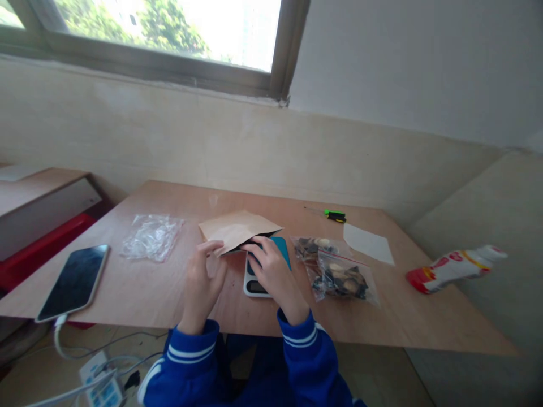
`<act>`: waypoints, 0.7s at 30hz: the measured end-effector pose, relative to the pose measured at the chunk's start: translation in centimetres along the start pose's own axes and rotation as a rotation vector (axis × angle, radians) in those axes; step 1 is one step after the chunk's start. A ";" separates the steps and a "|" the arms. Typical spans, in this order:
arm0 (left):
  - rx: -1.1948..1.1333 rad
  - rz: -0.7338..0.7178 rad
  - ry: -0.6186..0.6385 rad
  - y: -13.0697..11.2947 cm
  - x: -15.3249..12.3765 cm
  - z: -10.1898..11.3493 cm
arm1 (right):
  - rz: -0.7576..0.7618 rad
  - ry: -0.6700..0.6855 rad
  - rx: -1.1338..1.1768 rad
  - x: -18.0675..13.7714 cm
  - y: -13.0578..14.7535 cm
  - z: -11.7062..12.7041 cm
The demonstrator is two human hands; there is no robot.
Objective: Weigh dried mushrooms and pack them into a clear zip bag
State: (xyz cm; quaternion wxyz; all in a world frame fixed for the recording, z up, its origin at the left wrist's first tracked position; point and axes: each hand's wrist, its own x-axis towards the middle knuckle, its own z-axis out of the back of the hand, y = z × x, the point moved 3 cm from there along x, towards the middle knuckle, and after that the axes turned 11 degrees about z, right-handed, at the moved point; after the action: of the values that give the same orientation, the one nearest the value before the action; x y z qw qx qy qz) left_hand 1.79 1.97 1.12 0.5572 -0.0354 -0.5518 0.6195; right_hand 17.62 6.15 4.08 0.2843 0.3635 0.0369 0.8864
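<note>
A brown paper bag lies over the far end of a small scale with a blue platform. My left hand pinches the bag's near left edge between thumb and fingers. My right hand rests on the scale with its fingertips at or inside the bag's dark opening. What those fingertips hold is hidden. Both arms wear blue sleeves with white stripes.
On the wooden table lie a phone on a cable, an empty clear plastic bag, two zip bags of dark pieces, a white paper, a green-handled screwdriver and a red-and-white bottle at the right edge. A power strip sits on the floor.
</note>
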 end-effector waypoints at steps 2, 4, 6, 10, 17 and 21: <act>0.045 0.016 0.066 -0.4 0.5 0.1 | 0.032 0.061 -0.032 -0.2 -0.3 -0.5; 0.104 0.016 0.121 -0.9 1.0 0.1 | 0.058 0.083 -0.045 -0.5 -0.4 -0.6; 0.128 0.014 0.156 -1.4 1.5 0.0 | 0.072 0.068 -0.053 -0.7 -0.4 -0.6; 0.177 0.044 0.158 -1.6 2.6 -0.3 | 0.073 0.039 -0.057 -0.4 -0.2 -0.5; 0.241 0.035 0.073 -1.1 5.3 1.5 | 0.069 0.139 0.043 0.1 0.3 -0.3; 0.093 -0.067 0.234 -1.4 4.9 1.5 | 0.084 0.162 0.009 0.5 0.6 -0.8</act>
State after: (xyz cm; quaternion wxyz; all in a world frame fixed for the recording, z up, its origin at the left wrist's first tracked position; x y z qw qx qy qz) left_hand -0.15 4.28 5.48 0.6391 -0.0630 -0.4545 0.6173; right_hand 16.53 6.05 4.00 0.2414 0.2932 0.0484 0.9238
